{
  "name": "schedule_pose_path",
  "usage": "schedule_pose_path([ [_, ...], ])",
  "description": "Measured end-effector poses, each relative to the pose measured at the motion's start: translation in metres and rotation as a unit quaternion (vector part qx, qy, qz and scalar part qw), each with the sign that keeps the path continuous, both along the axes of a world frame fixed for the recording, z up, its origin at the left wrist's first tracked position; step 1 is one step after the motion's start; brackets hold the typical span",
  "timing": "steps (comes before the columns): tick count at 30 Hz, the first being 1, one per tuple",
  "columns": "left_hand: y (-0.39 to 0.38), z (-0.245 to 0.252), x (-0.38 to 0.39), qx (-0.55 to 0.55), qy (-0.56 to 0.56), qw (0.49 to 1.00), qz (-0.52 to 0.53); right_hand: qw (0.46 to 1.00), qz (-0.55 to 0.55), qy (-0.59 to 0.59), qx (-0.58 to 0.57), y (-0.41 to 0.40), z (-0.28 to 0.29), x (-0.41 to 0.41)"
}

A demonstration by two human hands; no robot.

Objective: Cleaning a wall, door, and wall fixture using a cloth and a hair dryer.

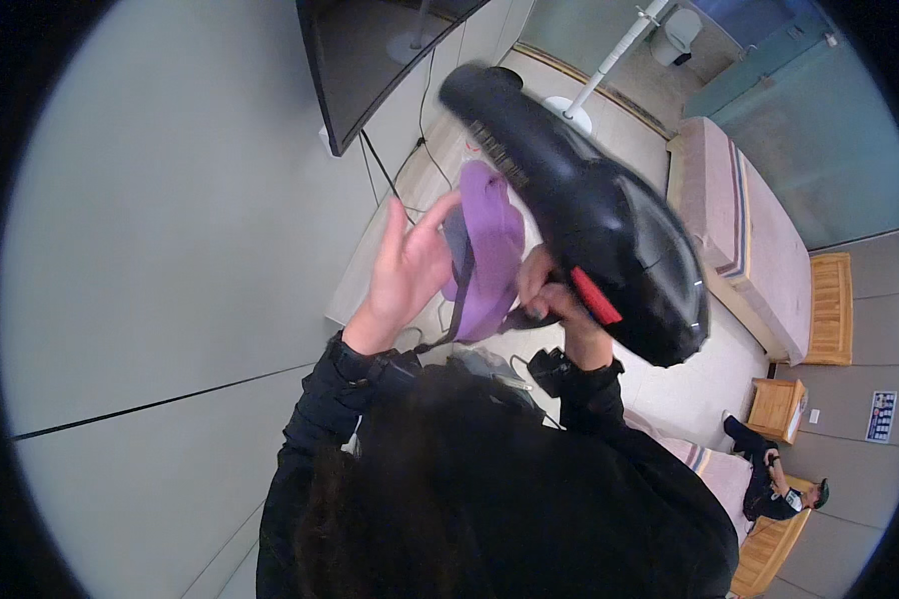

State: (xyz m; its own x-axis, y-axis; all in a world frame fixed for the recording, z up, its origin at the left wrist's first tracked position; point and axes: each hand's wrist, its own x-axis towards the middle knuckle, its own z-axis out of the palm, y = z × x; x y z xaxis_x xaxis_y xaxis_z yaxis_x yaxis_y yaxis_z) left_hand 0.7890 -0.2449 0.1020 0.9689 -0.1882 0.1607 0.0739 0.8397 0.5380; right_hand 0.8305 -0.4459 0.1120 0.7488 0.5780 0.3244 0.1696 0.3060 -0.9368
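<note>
My left hand [412,273] is spread, palm showing and thumb apart, beside a purple fabric item [491,254] with dark trim and a grey inner side. One of its fingertips reaches the item's edge. My right hand [551,292] has its fingers bent around the dark trim or strap at the item's lower right. Close to the camera, a large glossy black object [607,202] with a bulbous body, a narrower end and a red strip overlaps part of the right hand. It is blurred; its exact kind and what holds it up cannot be told.
A dark screen [374,60] stands at the upper left above a pale surface [352,288] with cables. A white pole stand [607,64] rises behind the black object. Right are a bed [764,224] and a wooden nightstand [775,408]; a person [772,479] sits on another bed [719,475].
</note>
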Motion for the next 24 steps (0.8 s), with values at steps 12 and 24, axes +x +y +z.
schedule_pose_path([
  [12, 0.042, -0.006, 0.019, -0.111, 0.130, 0.962, 0.213, 0.980, -0.026, 0.018, -0.197, -0.021, -0.060, -0.015],
  [24, 0.059, -0.004, 0.010, 0.504, -0.054, 0.787, 0.352, 0.971, -0.031, 0.011, -0.237, -0.014, -0.089, 0.000],
])
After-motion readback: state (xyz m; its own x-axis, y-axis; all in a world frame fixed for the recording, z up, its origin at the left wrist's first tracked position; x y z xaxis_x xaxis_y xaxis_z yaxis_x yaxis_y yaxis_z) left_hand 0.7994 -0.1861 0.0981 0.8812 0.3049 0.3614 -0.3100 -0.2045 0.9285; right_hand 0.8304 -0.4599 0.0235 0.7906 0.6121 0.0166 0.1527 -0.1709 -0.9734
